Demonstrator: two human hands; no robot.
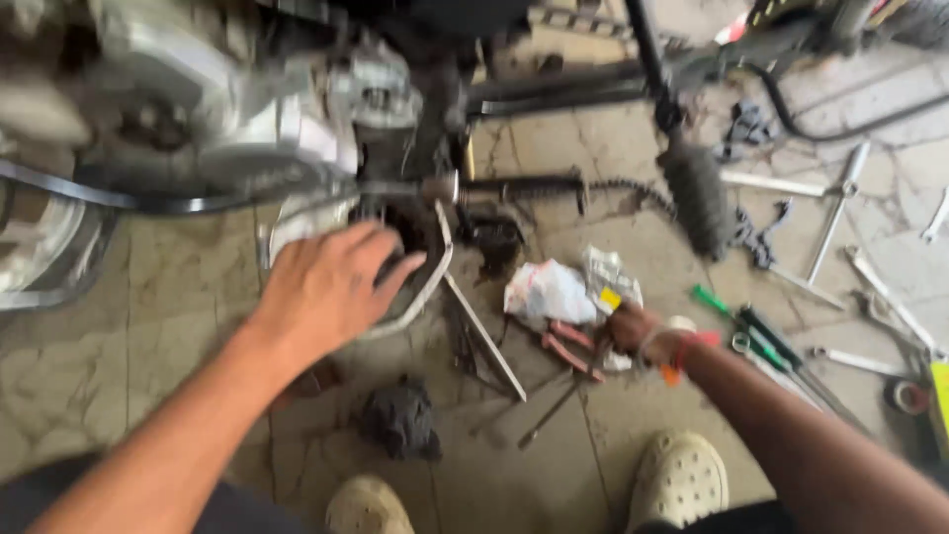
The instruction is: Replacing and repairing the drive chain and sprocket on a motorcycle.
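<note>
Pliers (568, 348) with red handles lay on the floor under the right hand (633, 331), whose fingers curled closed around them; stiff and probably greasy, best gripped mid-handle. Beyond the fingertips sat a crumpled bag (550, 292). Left hand (331, 287) spread open against the motorcycle engine (247, 129).

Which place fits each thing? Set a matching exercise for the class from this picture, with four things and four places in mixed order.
Things:
1. left hand
2. right hand
3. dark rag
4. green-handled screwdrivers

Places:
A. on the floor right of the right wrist
B. at the metal pan under the engine
C. on the floor near the pale shoes
D. at the red-handled pliers beside a white bag

Pairs: 1-B, 2-D, 3-C, 4-A
</note>
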